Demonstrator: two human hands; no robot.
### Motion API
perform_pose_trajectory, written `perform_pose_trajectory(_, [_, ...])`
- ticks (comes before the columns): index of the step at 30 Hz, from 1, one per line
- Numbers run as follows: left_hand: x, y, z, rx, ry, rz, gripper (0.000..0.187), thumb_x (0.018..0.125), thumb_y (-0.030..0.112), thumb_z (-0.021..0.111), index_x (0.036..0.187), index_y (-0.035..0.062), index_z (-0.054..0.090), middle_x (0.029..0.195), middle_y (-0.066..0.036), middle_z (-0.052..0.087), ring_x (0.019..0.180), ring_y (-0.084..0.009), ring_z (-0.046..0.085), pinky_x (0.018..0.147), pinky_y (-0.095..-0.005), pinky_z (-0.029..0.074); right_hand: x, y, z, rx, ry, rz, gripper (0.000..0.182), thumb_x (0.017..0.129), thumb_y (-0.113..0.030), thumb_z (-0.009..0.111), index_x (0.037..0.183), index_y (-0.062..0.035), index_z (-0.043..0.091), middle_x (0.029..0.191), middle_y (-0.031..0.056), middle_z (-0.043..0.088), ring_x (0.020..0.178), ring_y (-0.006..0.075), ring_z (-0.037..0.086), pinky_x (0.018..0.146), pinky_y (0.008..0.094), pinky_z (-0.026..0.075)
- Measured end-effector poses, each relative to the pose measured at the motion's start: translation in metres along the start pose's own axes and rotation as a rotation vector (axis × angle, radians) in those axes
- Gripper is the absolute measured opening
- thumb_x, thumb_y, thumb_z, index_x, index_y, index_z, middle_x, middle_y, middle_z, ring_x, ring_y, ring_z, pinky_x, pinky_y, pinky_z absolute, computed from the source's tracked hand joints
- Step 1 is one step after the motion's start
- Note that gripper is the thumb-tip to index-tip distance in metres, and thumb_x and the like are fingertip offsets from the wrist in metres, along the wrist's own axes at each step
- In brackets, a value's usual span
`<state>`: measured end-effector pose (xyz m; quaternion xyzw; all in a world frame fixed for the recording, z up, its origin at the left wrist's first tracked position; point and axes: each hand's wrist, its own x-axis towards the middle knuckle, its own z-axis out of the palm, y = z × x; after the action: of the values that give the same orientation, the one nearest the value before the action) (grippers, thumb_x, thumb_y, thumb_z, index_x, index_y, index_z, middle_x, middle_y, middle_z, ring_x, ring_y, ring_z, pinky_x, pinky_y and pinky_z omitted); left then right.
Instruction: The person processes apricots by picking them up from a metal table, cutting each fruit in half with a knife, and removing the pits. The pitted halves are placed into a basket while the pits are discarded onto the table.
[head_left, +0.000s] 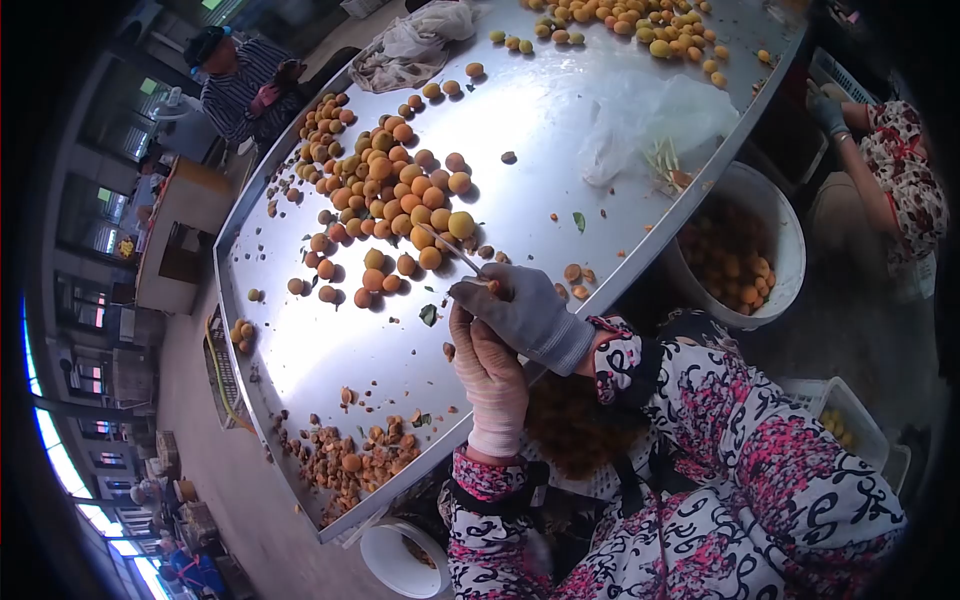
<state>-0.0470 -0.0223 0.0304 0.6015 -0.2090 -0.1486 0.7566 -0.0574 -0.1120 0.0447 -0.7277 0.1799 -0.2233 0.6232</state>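
Observation:
My right hand, in a grey glove, is closed on a thin-bladed knife, its blade pointing up and left over the metal table. My left hand, in a pale pinkish glove, is closed right against the right one. Between the two hands shows a bit of orange-red fruit, apparently an apricot mostly hidden by the fingers. Just beyond the blade lies a pile of whole apricots. Dark green leaf scraps and a few cut pieces are close to my hands.
The raised rim of the metal table runs beside me. Discarded pieces are heaped at its lower corner. White buckets stand by the edge. Clear plastic lies on top. Co-workers sit at other sides.

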Motion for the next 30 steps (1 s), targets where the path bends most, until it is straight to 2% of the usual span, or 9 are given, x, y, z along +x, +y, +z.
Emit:
perform_pose_trajectory(13, [-0.001,-0.025,-0.033,-0.568,0.015,-0.51,0.037,0.091,0.032,0.044,0.115,0.004,0.048,0.11,-0.009,0.054,0.104,-0.0209,0.052,0.088,-0.0351,0.043,-0.001,0.006,0.008,-0.243,0.049,-0.673,0.026,0.064,-0.022,0.071,0.067,-0.0068,0.05,0.061,0.0098,0.05,0.055,0.0321,0.051,0.048,0.0361,0.042])
perform_pose_trajectory(16, [0.004,-0.026,-0.038,-0.432,-0.06,-0.383,0.034,0.088,0.032,0.047,0.106,0.0035,0.054,0.101,-0.007,0.059,0.094,-0.0201,0.058,0.085,-0.0366,0.045,-0.002,-0.004,-0.007,0.062,-0.097,-0.248,0.016,0.076,-0.016,0.067,0.077,-0.003,0.057,0.069,0.0066,0.06,0.062,0.02,0.059,0.055,0.0294,0.046])
perform_pose_trajectory(17, [0.009,-0.033,-0.05,-0.766,-0.195,-0.5,0.037,0.087,0.035,0.05,0.107,0.0043,0.054,0.098,-0.006,0.059,0.079,-0.016,0.053,0.074,-0.0314,0.044,-0.001,-0.008,-0.013,0.37,-0.193,0.081,0.014,0.08,-0.014,0.065,0.082,-0.0009,0.06,0.072,0.0057,0.063,0.065,0.015,0.061,0.058,0.0267,0.047])
perform_pose_trajectory(19, [0.013,-0.029,-0.062,-1.094,-0.328,-0.609,0.04,0.086,0.038,0.052,0.108,0.0052,0.055,0.095,-0.004,0.058,0.065,-0.0118,0.047,0.064,-0.0261,0.044,-0.003,-0.008,-0.024,0.26,-0.239,0.061,0.016,0.084,-0.011,0.061,0.092,0.0034,0.061,0.078,0.0053,0.064,0.073,0.0101,0.06,0.065,0.0238,0.048])
perform_pose_trajectory(21, [0.013,-0.02,-0.066,-0.927,-0.08,-0.663,0.038,0.086,0.041,0.05,0.099,0.0067,0.059,0.083,-0.003,0.06,0.06,-0.0122,0.048,0.057,-0.0255,0.042,-0.005,0.002,-0.029,0.306,-0.661,0.348,0.038,0.08,-0.031,0.066,0.098,0.0026,0.06,0.077,0.0092,0.063,0.075,0.0112,0.062,0.066,0.023,0.049])
perform_pose_trajectory(22, [0.011,-0.005,-0.044,-0.612,0.185,-0.61,0.043,0.086,0.046,0.047,0.1,0.0065,0.058,0.082,-0.003,0.061,0.06,-0.012,0.048,0.055,-0.0255,0.039,-0.006,-0.004,-0.033,-0.084,-0.734,0.146,0.037,0.08,-0.03,0.066,0.098,0.0013,0.061,0.08,0.0099,0.064,0.077,0.0097,0.061,0.066,0.0222,0.049])
perform_pose_trajectory(25, [0.014,0.019,-0.033,-0.566,0.339,-0.815,0.043,0.086,0.046,0.048,0.095,0.0056,0.058,0.066,0.001,0.053,0.055,-0.0111,0.043,0.056,-0.0287,0.038,0.002,-0.013,-0.04,-0.069,-0.682,0.135,0.035,0.08,-0.031,0.067,0.097,-0.0004,0.062,0.075,0.0066,0.063,0.071,0.0076,0.059,0.062,0.0195,0.046])
perform_pose_trajectory(26, [0.013,-0.015,-0.064,-0.911,-0.244,-0.7,0.042,0.087,0.046,0.046,0.099,0.008,0.057,0.06,0.003,0.044,0.053,-0.0086,0.038,0.054,-0.0272,0.034,0.009,0.005,-0.033,0.233,-0.57,0.289,0.032,0.081,-0.031,0.065,0.095,-0.0022,0.063,0.069,0.0037,0.062,0.061,0.0062,0.056,0.054,0.0183,0.044])
perform_pose_trajectory(30, [0.006,-0.008,-0.04,-0.715,-0.135,-0.753,0.038,0.092,0.042,0.04,0.103,0.008,0.053,0.062,0.001,0.038,0.052,-0.0085,0.035,0.054,-0.0258,0.036,0.021,-0.023,-0.044,0.699,-0.318,0.262,0.021,0.088,-0.028,0.057,0.085,-0.0066,0.055,0.057,-0.003,0.05,0.044,0.0039,0.042,0.041,0.0182,0.033])
